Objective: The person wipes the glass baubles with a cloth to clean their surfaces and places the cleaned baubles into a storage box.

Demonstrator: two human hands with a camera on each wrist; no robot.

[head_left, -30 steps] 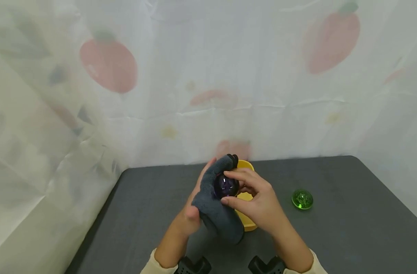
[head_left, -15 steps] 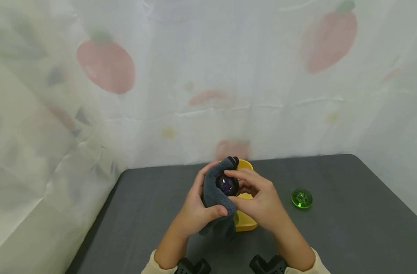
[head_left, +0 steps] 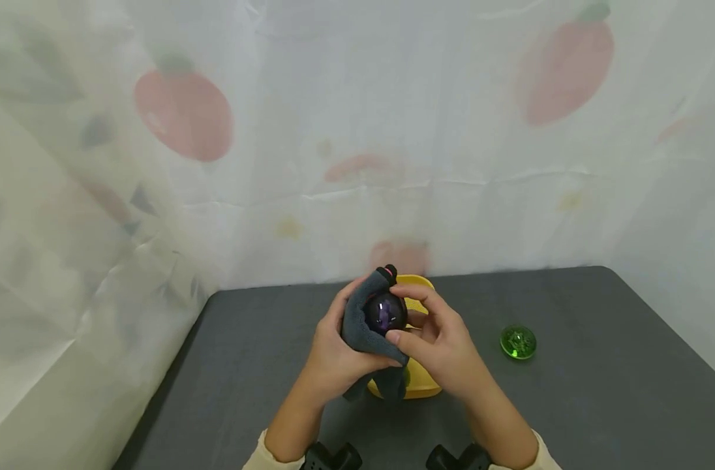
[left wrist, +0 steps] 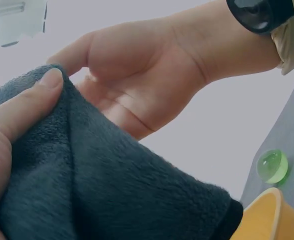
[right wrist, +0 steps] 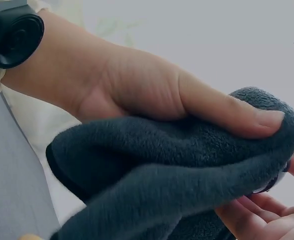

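- Grey table [head_left: 569,391], fruit-print curtain [head_left: 357,130] behind; a green ball [head_left: 518,342] sits right, a yellow cup [head_left: 419,385] beneath the hands.
- Left hand [head_left: 334,356] grips a soft cloth [head_left: 363,329] round the purple ball [head_left: 385,312] — held mid-air.
- Right hand [head_left: 440,346] pinches the ball — likely glassy, slippery; hold through cloth.

Bare bench [head_left: 263,365] lies left of the hands; the yellow cup [head_left: 419,385] stands beneath them, a green ball [head_left: 518,342] to the right.

Soft, even light throughout; the curtain [head_left: 357,130] blurs at the edges (wrist views dimmer), shadows faint.
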